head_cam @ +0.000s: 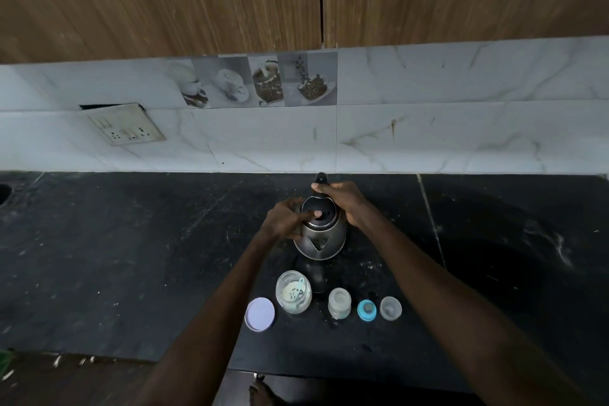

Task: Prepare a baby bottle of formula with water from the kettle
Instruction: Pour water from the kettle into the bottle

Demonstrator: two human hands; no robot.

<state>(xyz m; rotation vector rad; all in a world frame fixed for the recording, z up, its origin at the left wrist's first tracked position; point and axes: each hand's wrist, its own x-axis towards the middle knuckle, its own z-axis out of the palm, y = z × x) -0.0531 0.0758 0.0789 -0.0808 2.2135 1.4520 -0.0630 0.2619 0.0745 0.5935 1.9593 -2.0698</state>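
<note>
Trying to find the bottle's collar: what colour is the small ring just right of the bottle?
The ring is light blue with a greyish centre, seen in the head view.

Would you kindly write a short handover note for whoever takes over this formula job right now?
Right hand grips the handle of the kettle. Left hand holds the kettle's side, thumb on its shut lid. The kettle is upright at the back of the counter.
Nearer: the formula jar is open with a scoop inside, and the jar lid lies to its left. The baby bottle stands open, with the blue teat ring and clear cap to its right.
Done: jar and bottle opened. What the bottle holds is unclear.
Left, likely: pour water, add powder, close the bottle.
</note>
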